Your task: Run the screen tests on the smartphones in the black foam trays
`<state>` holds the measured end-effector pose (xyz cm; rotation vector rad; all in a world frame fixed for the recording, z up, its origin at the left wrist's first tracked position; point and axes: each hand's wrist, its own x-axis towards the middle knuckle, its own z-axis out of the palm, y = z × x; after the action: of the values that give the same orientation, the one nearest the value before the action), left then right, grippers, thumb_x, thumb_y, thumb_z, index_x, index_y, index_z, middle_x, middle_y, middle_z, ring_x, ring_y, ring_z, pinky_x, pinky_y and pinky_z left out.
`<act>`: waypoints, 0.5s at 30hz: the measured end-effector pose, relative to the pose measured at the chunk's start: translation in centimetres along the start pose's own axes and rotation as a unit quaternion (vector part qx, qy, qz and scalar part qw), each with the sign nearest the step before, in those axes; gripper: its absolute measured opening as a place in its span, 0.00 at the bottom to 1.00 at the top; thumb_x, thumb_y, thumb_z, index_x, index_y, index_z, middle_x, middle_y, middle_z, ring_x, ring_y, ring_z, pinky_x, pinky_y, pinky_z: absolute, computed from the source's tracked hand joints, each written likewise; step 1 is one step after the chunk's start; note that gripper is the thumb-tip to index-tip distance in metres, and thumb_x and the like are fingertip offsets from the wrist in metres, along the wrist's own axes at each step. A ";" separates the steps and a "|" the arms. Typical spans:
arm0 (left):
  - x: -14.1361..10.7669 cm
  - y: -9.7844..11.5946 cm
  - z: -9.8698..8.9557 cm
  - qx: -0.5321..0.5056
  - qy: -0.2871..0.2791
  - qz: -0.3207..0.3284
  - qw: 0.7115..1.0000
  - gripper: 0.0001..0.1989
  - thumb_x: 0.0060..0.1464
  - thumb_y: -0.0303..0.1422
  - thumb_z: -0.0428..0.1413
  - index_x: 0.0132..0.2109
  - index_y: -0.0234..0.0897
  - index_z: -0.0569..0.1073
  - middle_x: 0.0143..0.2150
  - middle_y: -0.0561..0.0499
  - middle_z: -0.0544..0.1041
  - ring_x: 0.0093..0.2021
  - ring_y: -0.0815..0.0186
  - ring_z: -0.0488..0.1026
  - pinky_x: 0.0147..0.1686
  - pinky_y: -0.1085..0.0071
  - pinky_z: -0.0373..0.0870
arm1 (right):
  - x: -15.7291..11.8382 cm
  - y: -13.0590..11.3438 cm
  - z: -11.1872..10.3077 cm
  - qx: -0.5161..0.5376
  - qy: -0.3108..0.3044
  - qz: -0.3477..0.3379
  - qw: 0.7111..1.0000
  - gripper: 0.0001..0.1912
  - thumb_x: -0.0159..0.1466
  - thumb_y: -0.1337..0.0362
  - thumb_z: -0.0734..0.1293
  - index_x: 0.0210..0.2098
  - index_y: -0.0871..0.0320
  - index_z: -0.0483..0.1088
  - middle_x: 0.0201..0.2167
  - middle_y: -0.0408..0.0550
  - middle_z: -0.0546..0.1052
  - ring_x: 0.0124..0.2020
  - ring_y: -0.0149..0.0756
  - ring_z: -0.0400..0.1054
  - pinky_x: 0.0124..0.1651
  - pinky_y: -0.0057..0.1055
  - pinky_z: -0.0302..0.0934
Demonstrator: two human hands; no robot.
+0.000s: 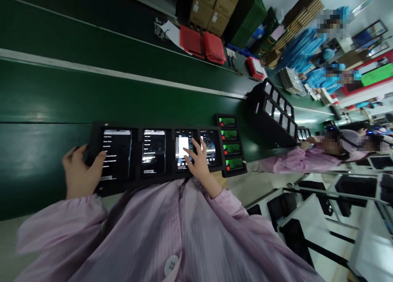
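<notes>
Four phones (154, 153) in one long black tray (138, 159)

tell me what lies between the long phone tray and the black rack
In the head view, a smaller tray of four phones with green screens, then a strip of green bench.

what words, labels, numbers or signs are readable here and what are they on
No text reads with certainty.
Too blurred: menu lines on the leftmost phone and second phone.
Too small: text on the third phone and fourth phone.
Too small: marks on the green screens.
Too small: labels on the cartons.
</notes>
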<state>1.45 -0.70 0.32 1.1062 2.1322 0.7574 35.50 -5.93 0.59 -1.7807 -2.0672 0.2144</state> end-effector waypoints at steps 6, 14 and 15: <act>0.1 -0.4 0.2 0.009 0.008 0.031 0.999 0.35 0.53 0.46 0.54 0.63 0.29 0.75 0.66 0.30 0.73 0.73 0.42 0.66 0.76 0.41 0.56 | -0.2 0.6 0.1 0.003 0.031 0.030 0.999 0.17 0.76 0.64 0.63 0.55 0.49 0.83 0.73 0.51 0.70 0.81 0.55 0.49 0.77 0.64 0.56; 0.1 0.0 0.0 0.031 -0.011 0.026 0.999 0.38 0.53 0.48 0.52 0.63 0.26 0.74 0.65 0.28 0.74 0.72 0.39 0.67 0.76 0.40 0.57 | -0.2 0.2 -0.6 -0.022 -0.031 -0.017 0.999 0.21 0.75 0.59 0.67 0.66 0.47 0.76 0.78 0.52 0.63 0.82 0.55 0.46 0.79 0.61 0.53; 0.1 0.2 0.0 0.034 -0.010 0.023 0.999 0.38 0.53 0.48 0.52 0.63 0.25 0.74 0.66 0.27 0.74 0.72 0.39 0.67 0.76 0.40 0.56 | -0.1 0.0 -0.7 -0.030 -0.046 -0.023 0.998 0.22 0.75 0.58 0.67 0.67 0.46 0.76 0.79 0.51 0.61 0.82 0.56 0.44 0.79 0.61 0.52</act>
<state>1.47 -0.56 0.43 1.1967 2.1362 0.6949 35.75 -6.14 1.20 -1.7861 -2.1985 0.2281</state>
